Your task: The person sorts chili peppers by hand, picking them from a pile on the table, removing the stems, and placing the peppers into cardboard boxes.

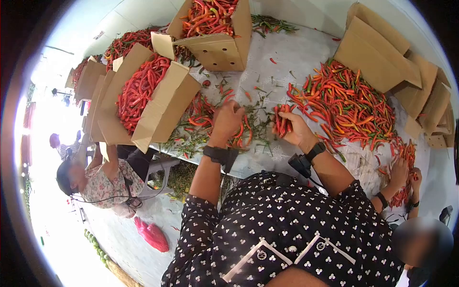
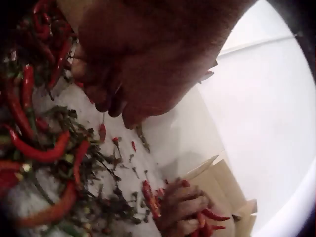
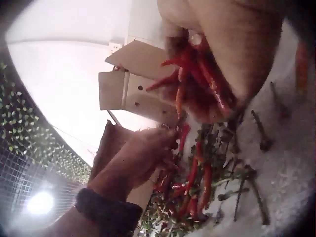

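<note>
My right hand grips a bunch of red chillies, their tips poking out between fingers and palm. To its left, my left hand hovers over the table with the fingers curled in; nothing shows clearly between them in the left wrist view, where the hand is dark. Below that hand lie loose red chillies among green stems. A large heap of red, orange and green chillies spreads to the right of my right hand.
Cardboard boxes of red chillies stand at the left, another box at the back. More cardboard leans at the back right. Another person's hand works at the right end of the heap. A seated person is at the left.
</note>
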A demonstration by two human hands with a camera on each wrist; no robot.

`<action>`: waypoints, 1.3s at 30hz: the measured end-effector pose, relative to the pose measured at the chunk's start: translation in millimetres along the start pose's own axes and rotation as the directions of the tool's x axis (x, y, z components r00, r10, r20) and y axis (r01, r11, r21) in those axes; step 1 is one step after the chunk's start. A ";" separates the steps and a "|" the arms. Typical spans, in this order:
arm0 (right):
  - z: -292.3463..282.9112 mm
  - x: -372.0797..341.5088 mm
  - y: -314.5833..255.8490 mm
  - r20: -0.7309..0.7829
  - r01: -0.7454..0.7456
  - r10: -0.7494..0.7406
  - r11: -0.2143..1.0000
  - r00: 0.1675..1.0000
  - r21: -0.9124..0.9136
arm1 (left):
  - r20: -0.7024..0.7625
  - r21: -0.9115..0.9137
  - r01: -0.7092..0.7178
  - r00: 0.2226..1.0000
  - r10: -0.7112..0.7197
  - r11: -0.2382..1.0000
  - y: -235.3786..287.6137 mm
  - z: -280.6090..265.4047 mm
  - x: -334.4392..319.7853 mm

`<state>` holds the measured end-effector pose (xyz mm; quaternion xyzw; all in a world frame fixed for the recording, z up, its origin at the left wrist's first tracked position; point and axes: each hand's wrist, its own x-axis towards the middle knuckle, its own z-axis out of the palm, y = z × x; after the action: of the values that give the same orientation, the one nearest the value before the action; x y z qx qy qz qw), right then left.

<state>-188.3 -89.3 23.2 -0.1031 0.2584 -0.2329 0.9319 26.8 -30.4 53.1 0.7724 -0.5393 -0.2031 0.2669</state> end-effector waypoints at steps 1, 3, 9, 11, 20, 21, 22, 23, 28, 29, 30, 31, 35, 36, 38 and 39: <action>2.1 -1.8 -0.8 -0.006 0.006 -0.006 1.000 1.000 0.003 | 0.007 -0.002 -0.005 1.000 0.005 1.000 -4.8 1.6 3.3; 8.3 -2.6 -1.0 0.041 0.014 -0.014 1.000 0.999 0.012 | 0.047 0.335 -0.098 0.995 0.087 0.937 -14.3 6.5 9.6; 12.9 -1.5 -2.3 0.110 -0.032 0.019 0.992 0.994 0.123 | 0.126 0.435 -0.093 0.991 0.042 0.896 -16.9 19.5 6.1; 12.3 -0.9 -3.6 0.161 -0.050 0.031 0.992 0.987 0.115 | 0.108 0.376 -0.049 0.994 0.008 0.925 -16.8 19.1 5.7; 18.3 -0.7 2.1 0.136 -0.078 0.060 0.989 0.989 0.126 | -0.124 -0.041 -0.271 0.956 0.265 0.962 6.9 9.0 -8.0; 20.1 -0.7 3.3 0.094 -0.053 0.041 0.989 0.995 0.135 | -0.041 -0.132 -0.261 0.965 0.258 0.956 22.9 5.5 -13.5; 17.2 0.8 4.3 0.095 -0.054 0.041 0.990 0.995 0.134 | -0.042 -0.132 -0.261 0.965 0.258 0.956 35.8 4.4 -18.8; 11.2 3.6 6.0 0.094 -0.043 0.034 0.994 0.995 0.101 | 0.047 -0.160 -0.202 0.976 0.212 0.966 47.4 4.4 -24.0; 6.1 5.5 6.7 0.164 -0.046 0.034 0.997 0.986 0.069 | 0.057 -0.031 -0.207 0.976 0.208 0.978 57.4 21.6 -29.4; 8.0 2.9 6.5 0.133 -0.032 0.029 0.999 0.991 0.026 | 0.050 -0.078 -0.189 0.980 0.193 0.979 54.6 25.4 -28.5; 10.9 0.1 6.1 0.103 -0.020 0.022 1.000 0.994 -0.017 | 0.043 -0.124 -0.171 0.983 0.178 0.977 53.7 27.1 -27.7; 10.9 -0.8 6.1 0.102 -0.020 0.022 1.000 0.995 -0.017 | 0.044 -0.124 -0.171 0.983 0.178 0.977 52.8 28.6 -26.9; 18.2 -3.5 7.8 0.076 -0.009 0.013 0.998 0.997 -0.055 | 0.100 -0.171 -0.110 0.987 0.128 0.979 48.5 28.8 -24.5; 20.5 -4.1 8.5 0.079 0.003 0.001 0.999 0.997 -0.043 | 0.116 -0.191 -0.109 0.984 0.132 0.976 46.5 28.0 -23.7; 20.0 -3.7 8.1 0.087 0.013 -0.011 1.000 0.996 -0.024 | 0.192 -0.413 0.031 0.980 0.054 0.910 35.4 29.6 -19.5; 20.6 -4.0 7.7 0.095 0.022 -0.022 1.000 0.995 -0.008 | 0.281 -0.599 0.179 0.960 -0.005 0.781 35.3 25.0 -18.7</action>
<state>-177.5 -79.1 40.0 -0.1208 0.2139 -0.2368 0.9400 -20.1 -27.4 56.5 0.6336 -0.4347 -0.4825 0.4204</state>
